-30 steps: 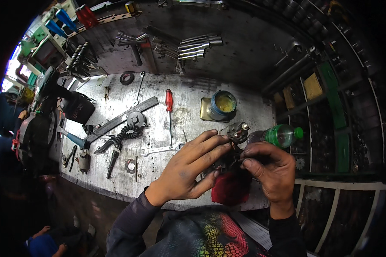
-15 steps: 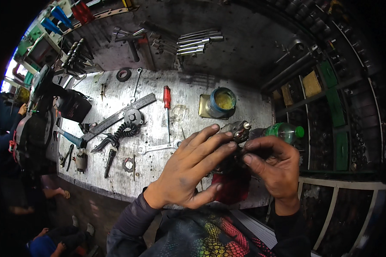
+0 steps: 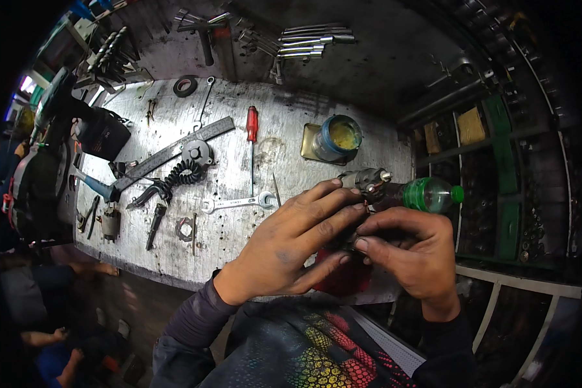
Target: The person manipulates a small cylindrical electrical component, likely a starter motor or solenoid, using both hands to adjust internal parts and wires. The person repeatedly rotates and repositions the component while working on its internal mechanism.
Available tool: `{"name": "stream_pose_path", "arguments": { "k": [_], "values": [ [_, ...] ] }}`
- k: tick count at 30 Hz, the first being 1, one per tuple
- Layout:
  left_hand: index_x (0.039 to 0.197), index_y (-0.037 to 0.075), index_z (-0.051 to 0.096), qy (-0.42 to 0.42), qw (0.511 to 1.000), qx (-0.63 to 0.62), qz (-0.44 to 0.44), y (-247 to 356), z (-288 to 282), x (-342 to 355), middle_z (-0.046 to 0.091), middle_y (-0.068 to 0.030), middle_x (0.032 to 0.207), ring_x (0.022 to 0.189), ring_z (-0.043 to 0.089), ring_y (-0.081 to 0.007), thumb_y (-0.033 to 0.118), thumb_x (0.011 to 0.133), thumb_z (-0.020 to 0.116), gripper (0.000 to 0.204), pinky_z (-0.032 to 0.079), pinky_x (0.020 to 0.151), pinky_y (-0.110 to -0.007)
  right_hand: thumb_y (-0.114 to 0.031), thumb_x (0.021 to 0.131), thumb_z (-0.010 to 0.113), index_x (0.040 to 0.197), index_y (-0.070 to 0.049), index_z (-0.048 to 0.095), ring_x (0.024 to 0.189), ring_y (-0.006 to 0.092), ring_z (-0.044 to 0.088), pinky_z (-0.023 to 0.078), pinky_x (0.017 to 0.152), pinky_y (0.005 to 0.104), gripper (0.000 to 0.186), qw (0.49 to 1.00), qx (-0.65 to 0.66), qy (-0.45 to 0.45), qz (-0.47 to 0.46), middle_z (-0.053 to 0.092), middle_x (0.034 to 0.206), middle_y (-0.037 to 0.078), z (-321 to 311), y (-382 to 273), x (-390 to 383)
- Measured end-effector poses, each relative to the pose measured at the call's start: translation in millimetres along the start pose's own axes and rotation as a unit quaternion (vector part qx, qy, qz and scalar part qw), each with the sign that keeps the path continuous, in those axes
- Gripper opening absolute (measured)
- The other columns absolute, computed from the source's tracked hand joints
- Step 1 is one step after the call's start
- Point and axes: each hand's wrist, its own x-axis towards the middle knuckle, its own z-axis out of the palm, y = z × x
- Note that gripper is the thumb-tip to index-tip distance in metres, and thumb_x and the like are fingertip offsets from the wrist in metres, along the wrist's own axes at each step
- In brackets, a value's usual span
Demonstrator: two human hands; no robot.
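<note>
A grey cylindrical metal part (image 3: 363, 178) with a pale tip and a copper-coloured piece lies just beyond my fingertips on the bench. My left hand (image 3: 291, 242) is stretched over the dark area in front of this part, fingers straight and thumb apart; its fingertips hide what lies beneath. Beside it, my right hand (image 3: 412, 249) is closed in a pinch, thumb against forefinger. Whatever sits between those fingertips is too small and dark to name. Under both hands shows a dark red patch (image 3: 344, 275), perhaps cloth.
Right of the metal part lies a green-capped bottle (image 3: 430, 195). Behind stands an open tub of yellowish grease (image 3: 339, 137). Leftward lie a red-handled screwdriver (image 3: 252, 126), an open-end wrench (image 3: 239, 203), a coiled black cable (image 3: 182, 173) and a hammer (image 3: 97, 185). Another person (image 3: 58, 355) is at lower left.
My view has shifted, so the bench's far side sits higher in the picture. Both hands stay close together at the part, the right fingertips now slightly nearer the left hand.
</note>
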Motion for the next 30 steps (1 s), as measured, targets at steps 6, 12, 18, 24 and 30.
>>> {"name": "stream_pose_path", "arguments": {
  "k": [6,12,18,24,30],
  "values": [
    [0.151,0.003,0.06,0.023,1.0,-0.004,0.001,-0.9,5.9,-2.4,0.058,-0.0195,0.154,0.147,0.052,-0.0444,0.021,0.092,0.079,0.065,0.045,0.119,-0.052,0.01,0.089,0.08,0.104,0.008,0.077,0.083,0.013,0.073,0.061,0.074,0.0256,0.016,0.998,-0.018,0.047,0.042,0.077,0.1,0.012,9.3,-6.1,-7.1],
    [0.15,0.003,0.06,0.044,0.999,-0.023,0.009,-6.5,11.5,-5.0,0.058,-0.0189,0.154,0.147,0.052,-0.0434,0.023,0.093,0.077,0.063,0.045,0.118,-0.053,0.006,0.09,0.079,0.106,0.006,0.078,0.093,0.0156,0.075,0.061,0.079,0.0268,0.016,0.993,-0.092,0.057,-0.047,0.077,0.104,0.013,15.0,0.7,-10.3],
    [0.149,0.002,0.06,0.058,0.998,-0.024,0.024,-11.7,17.8,-6.6,0.058,-0.0186,0.153,0.147,0.052,-0.0424,0.025,0.094,0.076,0.062,0.047,0.115,-0.051,0.009,0.088,0.079,0.105,0.006,0.077,0.091,0.0161,0.075,0.061,0.077,0.0281,0.018,0.985,-0.137,0.083,-0.061,0.077,0.103,0.013,20.5,1.2,-11.0],
    [0.151,0.002,0.06,0.071,0.997,-0.032,0.023,-12.1,22.4,-8.2,0.059,-0.0175,0.153,0.147,0.052,-0.0412,0.025,0.094,0.075,0.063,0.048,0.114,-0.052,0.008,0.088,0.08,0.105,0.006,0.076,0.091,0.0161,0.074,0.059,0.077,0.0289,0.018,0.985,-0.159,0.062,-0.039,0.076,0.101,0.012,20.6,-6.4,-11.3],
    [0.151,0.003,0.06,0.074,0.996,-0.032,0.025,-14.0,24.4,-9.8,0.057,-0.0162,0.155,0.148,0.052,-0.0406,0.026,0.094,0.074,0.063,0.047,0.117,-0.053,0.007,0.088,0.079,0.104,0.004,0.076,0.088,0.0213,0.073,0.057,0.076,0.0311,0.017,0.965,-0.243,0.025,-0.097,0.074,0.099,0.013,17.9,-7.0,-8.3]
  ]
}}
